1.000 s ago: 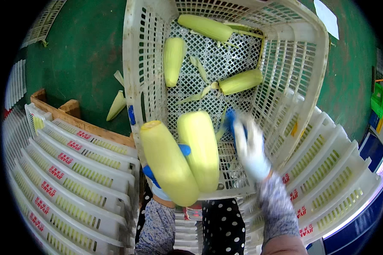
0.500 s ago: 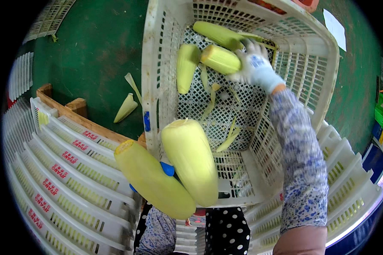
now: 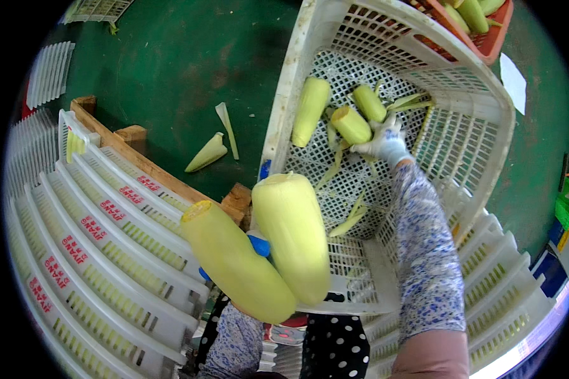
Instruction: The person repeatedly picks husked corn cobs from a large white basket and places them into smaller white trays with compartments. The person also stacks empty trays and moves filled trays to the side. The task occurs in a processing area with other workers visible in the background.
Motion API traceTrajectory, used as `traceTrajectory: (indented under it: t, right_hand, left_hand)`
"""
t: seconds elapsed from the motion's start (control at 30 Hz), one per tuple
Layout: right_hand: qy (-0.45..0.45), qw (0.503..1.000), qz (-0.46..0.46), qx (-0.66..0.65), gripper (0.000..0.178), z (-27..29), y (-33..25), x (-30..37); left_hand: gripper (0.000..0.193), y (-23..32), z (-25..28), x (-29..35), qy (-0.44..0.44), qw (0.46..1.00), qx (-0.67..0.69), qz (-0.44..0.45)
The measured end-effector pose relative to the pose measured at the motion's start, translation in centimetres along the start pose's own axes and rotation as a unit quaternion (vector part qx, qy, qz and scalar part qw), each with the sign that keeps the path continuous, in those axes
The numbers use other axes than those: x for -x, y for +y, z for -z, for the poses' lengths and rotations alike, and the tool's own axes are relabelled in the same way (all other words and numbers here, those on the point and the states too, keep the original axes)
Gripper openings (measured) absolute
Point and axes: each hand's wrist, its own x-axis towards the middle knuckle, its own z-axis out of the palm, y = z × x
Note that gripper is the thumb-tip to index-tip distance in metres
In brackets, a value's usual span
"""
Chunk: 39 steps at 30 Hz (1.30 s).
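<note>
My left hand [image 3: 259, 244], in a glove with blue fingertips, grips two large pale green ears of corn in their husks. One ear [image 3: 237, 259] slants on the left with its cut end up; the other ear [image 3: 291, 237] is on the right. Most of that hand is hidden behind them. Inside the white crate, my right hand [image 3: 387, 140], white-gloved, closes round the near end of a shorter ear [image 3: 353, 125]. Its fingers also reach the end of a greener ear [image 3: 369, 103]. Left of these lies another ear [image 3: 311, 112].
The white slatted crate [image 3: 278, 95] holds loose husk strips [image 3: 349, 222]. Stacked white crates [image 3: 107, 252] stand at left, more [image 3: 487, 271] at right. A red basket [image 3: 496, 38] of ears is at the far right. Husk pieces [image 3: 208, 153] lie on the green floor beside wooden blocks [image 3: 131, 138].
The view has shifted, bringing the red basket's ears into sight. In the crate, the far ear has turned and now lies beside the shorter one at my right hand. My left hand keeps both ears.
</note>
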Motion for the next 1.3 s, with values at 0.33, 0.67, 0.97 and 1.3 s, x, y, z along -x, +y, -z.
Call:
traceTrajectory:
  t: [0.33, 0.67, 0.97, 1.3]
  right_hand:
    - [-0.036, 0.366, 0.125, -0.921, 0.054, -13.4, 6.6, 31.8]
    - [-0.057, 0.665, 0.368, -0.647, 0.071, 8.4, 9.1, 58.9]
    - [-0.108, 0.608, 0.476, -0.627, 0.071, 26.0, -5.1, 68.9]
    - [-0.133, 0.764, 0.586, -0.234, 0.06, 44.9, -38.4, 81.9]
  left_hand:
    - [0.081, 0.6, -4.3, 5.4, -0.119, 0.992, -0.038, 0.031]
    - [0.086, 8.4, -29.9, 25.4, -0.197, 0.826, -0.526, 0.037]
    - [0.076, 23.8, -38.3, 47.5, -0.2, 0.866, -0.372, -0.269]
    - [0.042, 46.0, -31.3, 56.7, 0.152, 0.872, -0.13, -0.446]
